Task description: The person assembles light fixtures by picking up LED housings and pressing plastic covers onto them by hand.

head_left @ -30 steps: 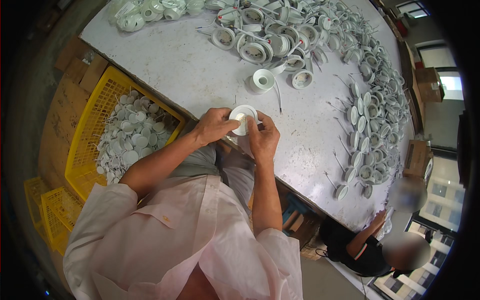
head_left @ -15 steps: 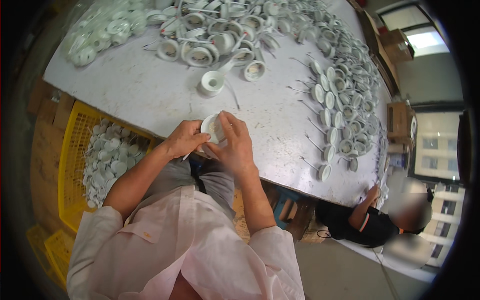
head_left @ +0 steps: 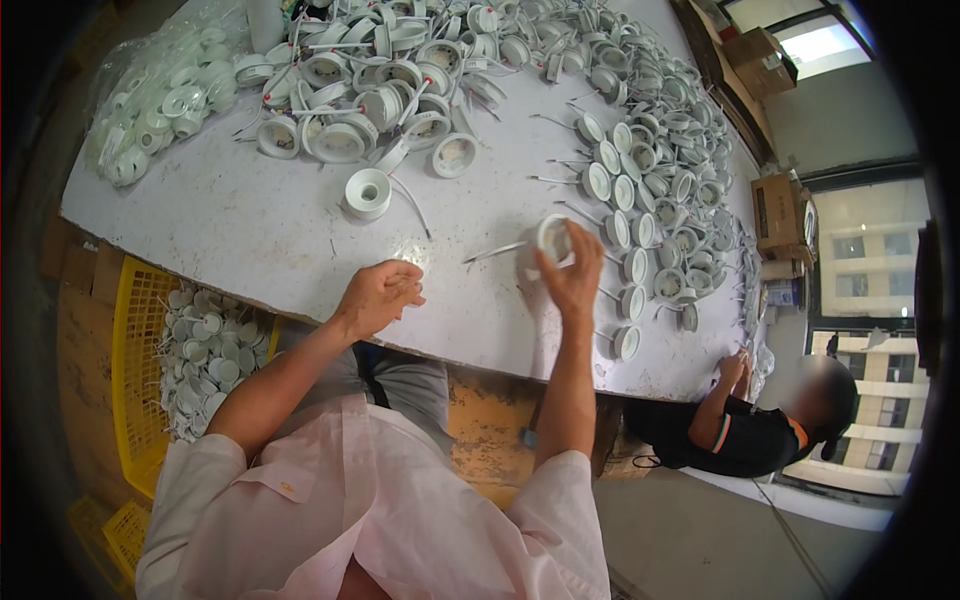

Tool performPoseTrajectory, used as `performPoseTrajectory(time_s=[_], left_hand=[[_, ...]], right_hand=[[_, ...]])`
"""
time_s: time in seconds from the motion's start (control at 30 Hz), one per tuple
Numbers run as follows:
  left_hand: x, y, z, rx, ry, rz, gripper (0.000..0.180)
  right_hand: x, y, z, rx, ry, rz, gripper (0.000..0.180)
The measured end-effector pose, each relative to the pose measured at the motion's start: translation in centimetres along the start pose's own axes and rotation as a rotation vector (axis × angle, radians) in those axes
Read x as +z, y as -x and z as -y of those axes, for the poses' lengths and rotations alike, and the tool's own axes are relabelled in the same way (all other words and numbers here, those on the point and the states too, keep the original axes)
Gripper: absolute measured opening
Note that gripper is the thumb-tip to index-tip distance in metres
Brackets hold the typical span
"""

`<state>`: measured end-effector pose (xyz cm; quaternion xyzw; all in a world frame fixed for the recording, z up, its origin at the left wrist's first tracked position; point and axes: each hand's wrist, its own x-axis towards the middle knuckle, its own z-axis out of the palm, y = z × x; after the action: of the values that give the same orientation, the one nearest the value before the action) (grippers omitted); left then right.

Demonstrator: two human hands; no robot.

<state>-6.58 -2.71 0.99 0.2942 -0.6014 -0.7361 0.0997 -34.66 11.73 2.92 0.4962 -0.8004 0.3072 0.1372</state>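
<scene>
My right hand point(head_left: 573, 275) pinches the rim of a round white light housing point(head_left: 552, 238) above the white table, left of the standing rows. A wire point(head_left: 495, 252) sticks out from the housing toward the left. Over the table's front edge, my left hand point(head_left: 383, 298) has nothing in it, its fingers loosely bent and apart. Ahead of that hand a white ring-shaped part point(head_left: 368, 193) stands alone, with a wired housing point(head_left: 397, 158) close behind it.
Many similar housings point(head_left: 400, 85) are heaped at the back. More housings point(head_left: 622, 230) form rows at the right. A clear bag of white parts point(head_left: 165, 100) lies far left. A yellow crate point(head_left: 137, 375) holds white discs point(head_left: 215, 350). A co-worker point(head_left: 745, 435) is at the right.
My hands have separated. The right one has carried the light housing to the right, toward the rows, while the left has let go of it. The view has shifted somewhat.
</scene>
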Motion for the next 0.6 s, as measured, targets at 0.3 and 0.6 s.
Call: performPoseTrajectory(time_s=[0.3,0.6], left_hand=[[-0.2,0.7,1.1,0.025,-0.097,-0.033,0.027],[-0.2,1.4,1.1,0.11,-0.175,-0.003,0.027]], right_hand=[[2.2,-9.8,-4.8,0.095,0.165,0.005,0.058],[6.1,-16.1,-9.2,0.267,0.339,0.229,0.063]])
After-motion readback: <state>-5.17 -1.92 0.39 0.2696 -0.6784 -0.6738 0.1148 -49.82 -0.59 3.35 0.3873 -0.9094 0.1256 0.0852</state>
